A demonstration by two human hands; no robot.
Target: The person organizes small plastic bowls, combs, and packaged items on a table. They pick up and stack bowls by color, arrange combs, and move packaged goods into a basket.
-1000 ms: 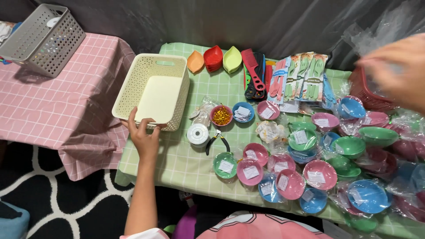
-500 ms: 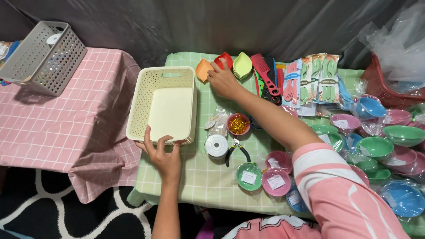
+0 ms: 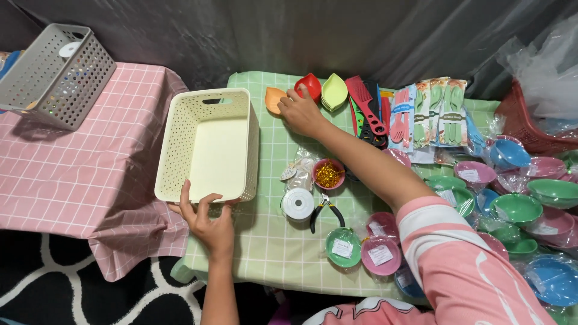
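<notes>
The left hand (image 3: pixel 208 224) is gripping the near rim of the cream basket (image 3: pixel 208 144) in the left centre of the frame, fingers (image 3: pixel 185 195) hooked over the edge and thumb below, so it is clenched on the basket and steadying it where the green checked tabletop (image 3: pixel 265 253) meets the pink cloth (image 3: pixel 78 174). The right hand (image 3: pixel 301 112) is reaching across to the upper middle of the frame, where small leaf-shaped dishes are lying in a row: an orange dish (image 3: pixel 274 99), a red dish (image 3: pixel 310 86) and a yellow-green dish (image 3: pixel 334 93). Its fingertips are resting at the orange and red dishes, curled down on them, but I cannot tell whether either dish is actually pinched or only touched. To do this well, I judge the right hand is better off closing on one dish by its rim, lifting straight up so the neighbour is not dragged along, and keeping clear of the red comb (image 3: pixel 367 108) lying just right of the row. The left hand should be keeping the basket flat and still, since it is overhanging the seam between the two cloths. A spool of white ribbon (image 3: pixel 297 204) and pliers (image 3: pixel 325 210) are lying just right of the basket, under the reaching arm.
</notes>
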